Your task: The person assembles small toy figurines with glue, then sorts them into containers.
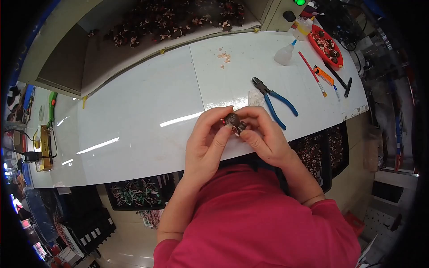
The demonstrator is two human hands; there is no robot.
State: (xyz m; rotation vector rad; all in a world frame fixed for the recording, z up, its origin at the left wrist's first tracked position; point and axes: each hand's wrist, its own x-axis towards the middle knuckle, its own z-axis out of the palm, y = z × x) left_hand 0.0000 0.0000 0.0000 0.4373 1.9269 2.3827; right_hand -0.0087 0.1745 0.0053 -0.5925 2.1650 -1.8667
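Close to the table's near edge, both of my hands meet around a small dark brown rounded piece with a glossy, grooved surface. My left hand pinches it between thumb and fingers. A smaller dark brown lump beside it is gripped by my right hand, thumb pressed to its near side. Whether the two lumps are joined is hidden by my fingers. A bit of red shows at the left fingertips. Just beyond my hands lies a pair of cutting pliers with blue handles.
A shelf compartment at the back holds many dark brown pieces. To the right are a squeeze bottle, a red bowl, a red paintbrush and an orange tube-like item. Black trays sit below the table edge.
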